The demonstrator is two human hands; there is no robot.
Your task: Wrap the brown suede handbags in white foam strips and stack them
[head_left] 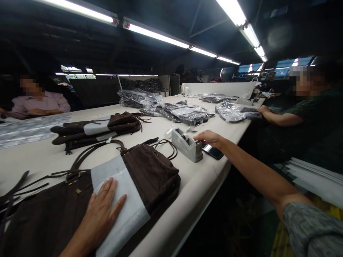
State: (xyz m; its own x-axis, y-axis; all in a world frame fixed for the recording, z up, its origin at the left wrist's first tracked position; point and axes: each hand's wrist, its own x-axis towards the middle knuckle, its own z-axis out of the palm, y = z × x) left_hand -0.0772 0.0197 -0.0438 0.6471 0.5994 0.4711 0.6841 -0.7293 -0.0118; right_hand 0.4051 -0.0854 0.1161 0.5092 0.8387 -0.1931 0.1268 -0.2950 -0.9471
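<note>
Head view: the left hand (103, 207) lies flat, thumb spread and gripping nothing, on a pale wrapping sheet (134, 210) laid across a dark brown fabric handbag (150, 175), which extends to both sides of that palm. The right hand (210, 138) has its fingertips at the cutter end of a grey tape dispenser (184, 144); whether they pinch tape, I cannot tell. Just below that hand lies a smartphone (213, 151). Beyond the left hand rest more brown bags (124, 123); beyond the right, plastic-wrapped bundles (184, 112).
</note>
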